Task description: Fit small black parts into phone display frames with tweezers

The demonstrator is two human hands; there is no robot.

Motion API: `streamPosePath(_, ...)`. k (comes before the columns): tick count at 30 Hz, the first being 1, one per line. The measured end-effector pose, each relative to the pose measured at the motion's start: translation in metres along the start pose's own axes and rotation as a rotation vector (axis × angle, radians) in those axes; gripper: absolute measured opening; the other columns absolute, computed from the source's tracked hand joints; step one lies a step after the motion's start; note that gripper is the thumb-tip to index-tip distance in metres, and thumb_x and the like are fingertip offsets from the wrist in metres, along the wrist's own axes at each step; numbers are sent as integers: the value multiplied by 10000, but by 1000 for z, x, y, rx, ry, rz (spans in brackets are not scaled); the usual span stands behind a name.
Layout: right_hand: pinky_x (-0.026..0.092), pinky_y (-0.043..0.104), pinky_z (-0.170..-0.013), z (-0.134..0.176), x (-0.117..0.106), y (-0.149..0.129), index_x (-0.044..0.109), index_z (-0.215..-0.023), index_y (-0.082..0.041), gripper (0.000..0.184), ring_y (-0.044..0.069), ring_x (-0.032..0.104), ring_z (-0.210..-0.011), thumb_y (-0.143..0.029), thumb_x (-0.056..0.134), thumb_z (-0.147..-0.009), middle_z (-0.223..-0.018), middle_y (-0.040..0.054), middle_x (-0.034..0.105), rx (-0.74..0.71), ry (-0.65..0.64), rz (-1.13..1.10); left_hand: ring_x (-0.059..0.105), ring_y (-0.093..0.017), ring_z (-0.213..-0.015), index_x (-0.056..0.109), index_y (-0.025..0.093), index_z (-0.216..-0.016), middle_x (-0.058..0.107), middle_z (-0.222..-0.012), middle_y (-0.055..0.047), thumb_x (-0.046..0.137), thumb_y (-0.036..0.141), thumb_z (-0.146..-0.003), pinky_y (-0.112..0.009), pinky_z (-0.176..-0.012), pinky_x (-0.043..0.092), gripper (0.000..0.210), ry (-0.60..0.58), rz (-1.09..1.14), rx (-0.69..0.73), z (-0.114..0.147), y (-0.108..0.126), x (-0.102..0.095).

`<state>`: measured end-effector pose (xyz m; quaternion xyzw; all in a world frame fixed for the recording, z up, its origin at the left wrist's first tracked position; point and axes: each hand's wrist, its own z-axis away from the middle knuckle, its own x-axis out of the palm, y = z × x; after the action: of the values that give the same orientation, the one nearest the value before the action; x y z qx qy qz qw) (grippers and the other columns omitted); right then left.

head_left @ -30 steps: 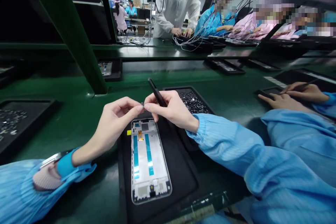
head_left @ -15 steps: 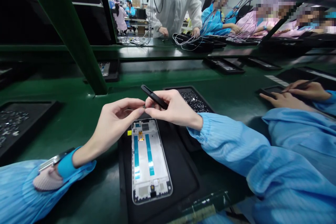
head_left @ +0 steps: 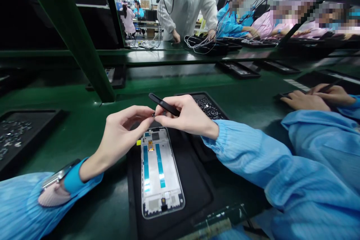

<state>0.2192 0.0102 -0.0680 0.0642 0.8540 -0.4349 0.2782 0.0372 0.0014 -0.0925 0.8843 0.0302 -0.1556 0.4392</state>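
My left hand is closed in a pinch on a tiny dark part, too small to name. My right hand meets it there, thumb and finger pressed together at the same part. Tucked through the right fingers is a pair of black tweezers, one end sticking up to the left; the other is hidden in the hand. Below both hands a phone frame, silvery with two blue strips and an orange flex piece, lies on a black tray. A yellow tab shows at its upper left edge.
Behind my right hand a black tray holds many small parts; another parts tray sits at left. A green post rises at left. A co-worker's hands work close on the right. More trays lie farther back.
My hands stay together, with only a slight shift of the fingers and tweezers. The co-worker's hands at right have moved a little.
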Motion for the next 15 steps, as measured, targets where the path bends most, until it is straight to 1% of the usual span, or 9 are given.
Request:
streamPosePath(5, 360, 130, -516, -1, -1, 0, 672, -730, -89, 101, 22, 469, -549, -180, 630, -717, -609, -19, 567, -21, 27, -5, 643, -70, -709, 700, 211, -827, 703, -793, 49, 689, 209, -766, -94, -657, 504, 62, 41, -86, 40, 0, 0, -2)
streamPosePath(11, 365, 146, -521, -1, -2, 3, 676, -777, -91, 125, 29, 480, -556, -204, 658, -728, -636, -12, 588, -54, 17, -53, 633, -61, -659, 681, 198, -789, 690, -746, 50, 701, 210, -748, -84, -618, 492, 46, 60, -73, 25, 0, 1, -1)
streamPosePath(13, 396, 145, -542, 0, -2, 4, 663, -832, -87, 153, 33, 506, -580, -211, 655, -742, -694, -4, 610, -84, 6, -110, 635, -64, -657, 675, 190, -784, 688, -739, 45, 707, 210, -742, -89, -617, 494, 56, 53, -49, 13, -1, 1, -1)
streamPosePath(15, 452, 153, -612, 0, 0, 5, 645, -876, -88, 175, 49, 557, -660, -210, 655, -751, -789, 13, 637, -125, -1, -171, 638, -71, -657, 672, 184, -778, 687, -728, 39, 708, 217, -742, -98, -617, 499, 61, 43, -11, -10, -1, 1, -1)
